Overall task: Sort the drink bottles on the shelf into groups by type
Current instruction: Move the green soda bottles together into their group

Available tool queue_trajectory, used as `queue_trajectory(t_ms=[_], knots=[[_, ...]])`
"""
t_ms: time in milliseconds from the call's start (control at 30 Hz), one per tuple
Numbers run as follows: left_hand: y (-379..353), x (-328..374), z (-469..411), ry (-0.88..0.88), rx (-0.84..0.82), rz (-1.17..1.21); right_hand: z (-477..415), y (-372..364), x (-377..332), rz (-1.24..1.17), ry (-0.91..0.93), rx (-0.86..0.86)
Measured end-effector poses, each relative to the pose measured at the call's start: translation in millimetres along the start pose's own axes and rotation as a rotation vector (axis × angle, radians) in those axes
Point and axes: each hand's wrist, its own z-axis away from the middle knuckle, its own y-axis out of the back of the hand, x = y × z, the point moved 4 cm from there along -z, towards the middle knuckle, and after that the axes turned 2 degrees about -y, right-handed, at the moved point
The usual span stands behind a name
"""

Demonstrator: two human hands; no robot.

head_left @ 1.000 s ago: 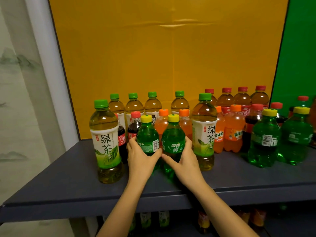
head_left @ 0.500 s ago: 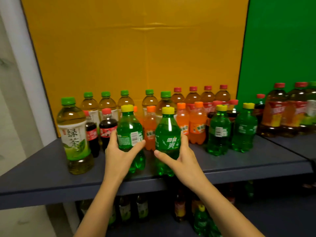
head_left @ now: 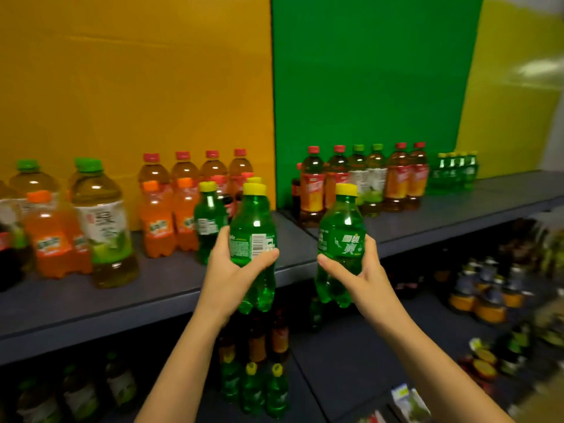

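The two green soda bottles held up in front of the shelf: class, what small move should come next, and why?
Probably carry both right. The left hand and right hand each hold a green soda bottle, and matching yellow-capped green bottles stand grouped at the shelf's far right.

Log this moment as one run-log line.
left hand: holds green soda bottle | right hand: holds second green soda bottle | both lifted off shelf

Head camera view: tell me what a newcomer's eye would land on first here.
Two green soda bottles with yellow caps, held up in front of the shelf: one in the left hand, one in the right hand. Behind them, bright backing panels stand side by side, orange on the left and green right of it. Along the grey shelf stands a crowd of orange soda bottles and amber tea bottles.
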Motion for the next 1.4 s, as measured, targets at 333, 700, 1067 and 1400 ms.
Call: queue_trajectory(t_ms=[333, 700, 1067, 1400], knots=[[-207.7, -24.2, -33.2, 0.034, -0.210, 0.112, -14.7, 189.8, 40.0, 0.092, -0.029, 0.238], [-422.6, -60.0, -113.2, 0.049, -0.324, 0.224, -108.9, 365.9, 91.0, 0.128, 0.015, 0.335], [-599.8, -95.9, -174.2, 0.090, -0.292, 0.248, -202.3, 528.8, 139.1, 0.133, 0.039, 0.358], [-736.5, -126.6, -225.6, 0.043, -0.109, 0.151, -300.8, 667.1, 179.6, 0.135, 0.042, 0.171]])
